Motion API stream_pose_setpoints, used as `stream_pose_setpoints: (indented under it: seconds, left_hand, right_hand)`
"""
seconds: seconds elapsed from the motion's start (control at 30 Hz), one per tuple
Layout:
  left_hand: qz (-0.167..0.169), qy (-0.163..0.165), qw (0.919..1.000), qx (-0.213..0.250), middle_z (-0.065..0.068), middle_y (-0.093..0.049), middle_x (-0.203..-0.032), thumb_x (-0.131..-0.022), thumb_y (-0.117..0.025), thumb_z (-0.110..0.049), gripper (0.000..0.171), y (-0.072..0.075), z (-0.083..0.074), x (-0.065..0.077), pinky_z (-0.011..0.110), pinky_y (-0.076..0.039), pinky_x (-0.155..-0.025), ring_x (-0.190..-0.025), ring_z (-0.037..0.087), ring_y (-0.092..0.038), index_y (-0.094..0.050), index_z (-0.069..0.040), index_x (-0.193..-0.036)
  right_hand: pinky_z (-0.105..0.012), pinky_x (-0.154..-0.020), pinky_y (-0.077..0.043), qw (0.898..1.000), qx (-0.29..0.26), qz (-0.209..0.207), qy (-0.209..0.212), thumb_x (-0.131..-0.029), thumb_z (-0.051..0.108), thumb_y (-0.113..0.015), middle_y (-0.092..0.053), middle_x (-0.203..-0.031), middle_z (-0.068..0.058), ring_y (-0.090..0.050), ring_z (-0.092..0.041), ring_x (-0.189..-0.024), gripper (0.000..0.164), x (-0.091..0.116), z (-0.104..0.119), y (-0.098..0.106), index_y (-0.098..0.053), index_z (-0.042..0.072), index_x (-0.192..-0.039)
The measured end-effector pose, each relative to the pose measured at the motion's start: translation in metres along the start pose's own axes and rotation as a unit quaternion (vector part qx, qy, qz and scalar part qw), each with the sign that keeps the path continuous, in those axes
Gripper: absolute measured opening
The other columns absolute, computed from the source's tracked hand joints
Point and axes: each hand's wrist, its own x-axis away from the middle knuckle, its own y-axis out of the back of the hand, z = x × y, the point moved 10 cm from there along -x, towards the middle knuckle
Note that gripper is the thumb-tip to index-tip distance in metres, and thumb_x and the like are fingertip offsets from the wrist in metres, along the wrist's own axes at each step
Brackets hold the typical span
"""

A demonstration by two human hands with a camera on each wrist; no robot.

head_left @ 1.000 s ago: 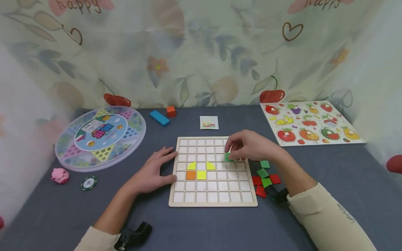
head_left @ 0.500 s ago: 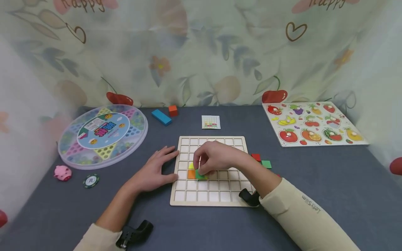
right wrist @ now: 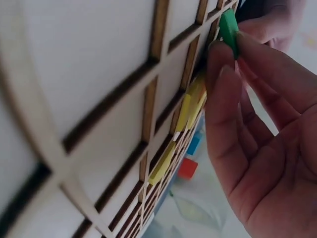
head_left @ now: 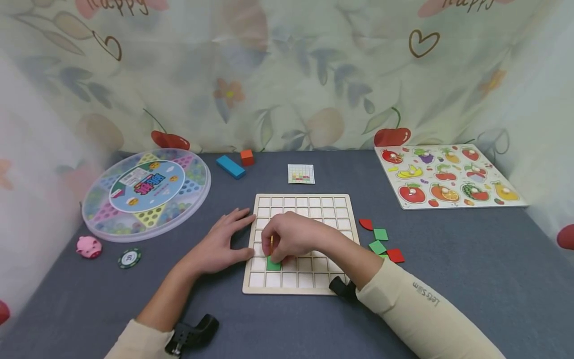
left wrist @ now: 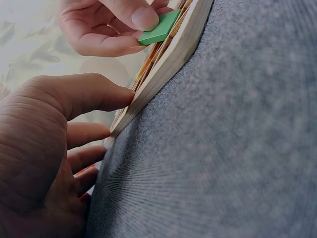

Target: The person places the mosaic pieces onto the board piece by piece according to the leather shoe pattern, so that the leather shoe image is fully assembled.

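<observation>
My right hand (head_left: 293,234) pinches a green square tile (head_left: 273,264) between thumb and fingers, over the lower-left cells of a wooden grid board (head_left: 309,290). In the left wrist view the green tile (left wrist: 161,29) tilts just above the board, not lying flat. My left hand (head_left: 219,244) rests at the board's left edge, thumb and fingertips touching the rim. In the right wrist view, yellow pieces (right wrist: 163,163) sit in the grid. From the head camera, my right hand hides most of the pieces on the board.
Right of the board lie loose green tiles (head_left: 380,234) and red pieces (head_left: 395,256). Behind it is a small pattern card (head_left: 301,174). A blue block (head_left: 230,167), an orange cube (head_left: 247,157), a round game box (head_left: 148,194), a pink pig (head_left: 88,247), a chip (head_left: 129,258) and a fruit puzzle (head_left: 448,177) surround it.
From the board's right side, my right hand has carried the green tile left and toward me, to the lower-left cells. My left hand stays at the board's edge.
</observation>
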Motion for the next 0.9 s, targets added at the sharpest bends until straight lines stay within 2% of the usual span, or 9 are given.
stream_pose_setpoints:
  seconds: [0.17,0.4,0.57,0.7,0.9]
  left_hand:
    - [0.004,0.006,1.0000,0.000,0.017,-0.032,-0.168,-0.091,-0.072,-0.031,0.074,-0.001,0.001,-0.001,0.074,-0.019,-0.119,-0.158,0.046,-0.015,-0.046,-0.009,-0.156]
    - [0.008,0.011,0.9999,-0.001,0.016,-0.031,-0.168,-0.092,-0.072,-0.031,0.074,-0.001,0.001,0.000,0.075,-0.018,-0.118,-0.158,0.046,-0.015,-0.046,-0.011,-0.157]
    - [0.007,0.005,1.0000,0.001,0.016,-0.032,-0.168,-0.092,-0.073,-0.032,0.074,-0.003,0.001,0.000,0.074,-0.019,-0.118,-0.158,0.046,-0.015,-0.046,-0.010,-0.157]
    - [0.010,0.009,0.9999,0.004,0.017,-0.031,-0.168,-0.092,-0.073,-0.032,0.074,-0.002,0.001,0.000,0.074,-0.016,-0.119,-0.158,0.046,-0.014,-0.045,-0.010,-0.157]
    - [0.014,0.016,0.9998,0.001,0.017,-0.029,-0.169,-0.093,-0.072,-0.032,0.075,-0.002,0.000,0.001,0.074,-0.015,-0.120,-0.158,0.047,-0.012,-0.043,-0.010,-0.158]
  right_hand:
    - [-0.027,-0.066,-0.046,0.998,0.054,-0.012,0.003,-0.083,0.003,-0.081,-0.066,-0.075,0.004,-0.057,-0.013,-0.070,0.013,0.001,0.004,0.001,-0.076,0.015,-0.082]
    - [-0.028,-0.067,-0.048,0.997,0.079,-0.015,0.006,-0.085,0.003,-0.080,-0.067,-0.080,0.005,-0.059,-0.015,-0.075,0.015,0.002,0.007,-0.001,-0.077,0.017,-0.083]
    - [-0.027,-0.067,-0.049,0.998,0.052,-0.006,0.025,-0.086,0.005,-0.080,-0.068,-0.080,0.005,-0.061,-0.012,-0.072,0.012,0.011,0.003,0.004,-0.078,0.017,-0.087]
    - [-0.026,-0.065,-0.050,0.999,0.022,0.001,0.040,-0.087,0.004,-0.078,-0.067,-0.078,0.004,-0.061,-0.011,-0.070,0.012,0.024,-0.004,0.016,-0.079,0.014,-0.091]
    - [-0.029,-0.067,-0.051,1.000,-0.015,-0.009,0.002,-0.088,0.005,-0.077,-0.069,-0.082,0.004,-0.062,-0.016,-0.077,0.012,0.046,-0.028,0.033,-0.079,0.016,-0.091]
